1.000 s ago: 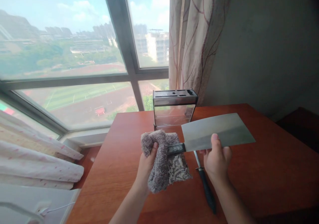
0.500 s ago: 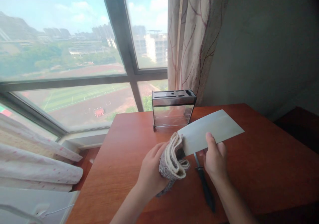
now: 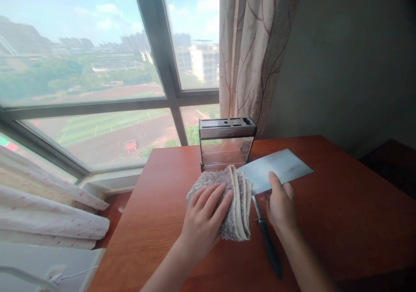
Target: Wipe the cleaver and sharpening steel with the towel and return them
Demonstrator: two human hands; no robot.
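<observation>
Above a reddish wooden worktop [image 3: 341, 222]: cleaver [image 3: 279, 167] held level, its handle end buried in a folded grey towel [image 3: 235, 205]. Left hand [image 3: 203, 220], fingers spread flat, pressing the towel around the steel, seemingly to wipe it. Right hand [image 3: 281, 205] pinching the blade's lower edge, thumb on top, steadying it. Beneath, a honing steel [image 3: 268, 240]; behind, an empty knife block [image 3: 226, 142] beside the curtain [image 3: 256, 49].
</observation>
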